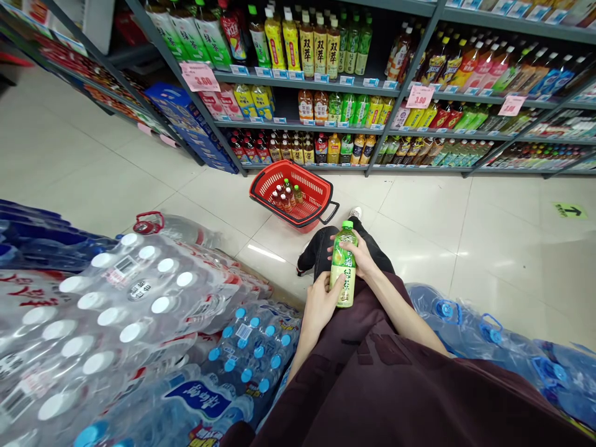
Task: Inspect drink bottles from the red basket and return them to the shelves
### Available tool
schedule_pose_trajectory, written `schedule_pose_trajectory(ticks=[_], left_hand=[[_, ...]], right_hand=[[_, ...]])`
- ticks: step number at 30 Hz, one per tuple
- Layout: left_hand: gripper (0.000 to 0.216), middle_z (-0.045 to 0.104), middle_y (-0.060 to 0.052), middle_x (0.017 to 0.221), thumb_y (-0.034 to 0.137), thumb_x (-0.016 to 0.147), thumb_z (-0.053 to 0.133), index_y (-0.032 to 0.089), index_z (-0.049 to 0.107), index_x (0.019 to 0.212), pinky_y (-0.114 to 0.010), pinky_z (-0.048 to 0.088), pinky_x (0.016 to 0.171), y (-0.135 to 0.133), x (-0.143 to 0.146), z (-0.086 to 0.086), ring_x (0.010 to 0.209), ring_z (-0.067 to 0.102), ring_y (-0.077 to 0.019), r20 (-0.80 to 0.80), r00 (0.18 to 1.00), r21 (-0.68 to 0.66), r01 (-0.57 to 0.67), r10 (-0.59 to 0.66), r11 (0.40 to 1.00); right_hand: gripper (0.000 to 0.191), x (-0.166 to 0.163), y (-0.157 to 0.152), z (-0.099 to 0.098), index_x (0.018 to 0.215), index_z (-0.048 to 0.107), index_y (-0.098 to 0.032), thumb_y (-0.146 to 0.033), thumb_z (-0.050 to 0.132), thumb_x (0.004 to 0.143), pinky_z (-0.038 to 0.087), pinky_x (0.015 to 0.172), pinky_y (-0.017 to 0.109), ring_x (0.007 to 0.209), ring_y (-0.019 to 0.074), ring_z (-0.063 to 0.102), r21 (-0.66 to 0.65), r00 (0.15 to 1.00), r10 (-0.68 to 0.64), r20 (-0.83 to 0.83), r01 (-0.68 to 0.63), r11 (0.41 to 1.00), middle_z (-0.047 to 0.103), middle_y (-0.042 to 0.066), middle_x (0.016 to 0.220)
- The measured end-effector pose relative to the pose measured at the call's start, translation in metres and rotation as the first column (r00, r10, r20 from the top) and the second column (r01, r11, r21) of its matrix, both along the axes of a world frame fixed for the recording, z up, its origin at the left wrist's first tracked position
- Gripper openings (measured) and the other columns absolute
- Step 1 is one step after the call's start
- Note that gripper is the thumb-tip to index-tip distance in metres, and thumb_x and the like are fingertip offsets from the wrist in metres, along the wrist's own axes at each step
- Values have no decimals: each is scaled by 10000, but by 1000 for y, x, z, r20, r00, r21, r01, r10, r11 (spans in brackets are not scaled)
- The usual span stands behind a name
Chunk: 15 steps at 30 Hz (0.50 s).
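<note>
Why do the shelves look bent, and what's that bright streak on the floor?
Head view: the wide lens bows the grey metal shelves outward; overhead light glares off the glossy pale floor tiles; the green-capped plastic tea bottle in the left hand and right hand is sharp, evenly lit.

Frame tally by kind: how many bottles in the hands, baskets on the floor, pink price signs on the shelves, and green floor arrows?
Held bottle (left hand, right hand): 1
Red basket: 1
Pink signs: 3
Green arrow: 1
Total: 6
</note>
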<state>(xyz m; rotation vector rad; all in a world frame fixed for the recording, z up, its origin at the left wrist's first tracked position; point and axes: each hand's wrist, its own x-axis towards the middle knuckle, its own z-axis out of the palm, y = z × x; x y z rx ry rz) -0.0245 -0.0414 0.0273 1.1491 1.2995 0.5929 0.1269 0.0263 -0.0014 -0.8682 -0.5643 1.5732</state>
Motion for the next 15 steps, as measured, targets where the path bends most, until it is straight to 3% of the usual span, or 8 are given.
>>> schedule_pose_trajectory(ticks=[15], left_hand=[[437, 772, -116, 1102, 596, 908, 602, 181, 652, 1036, -349, 586, 844, 0, 0, -2, 976, 750, -264, -31, 999, 16, 13, -12, 1000]], right_hand=[[464, -2, -2, 9, 1027, 510, -235, -159, 828, 698, 691, 652, 396, 800, 224, 763, -32, 999, -36, 5, 36, 999, 740, 14, 1019]])
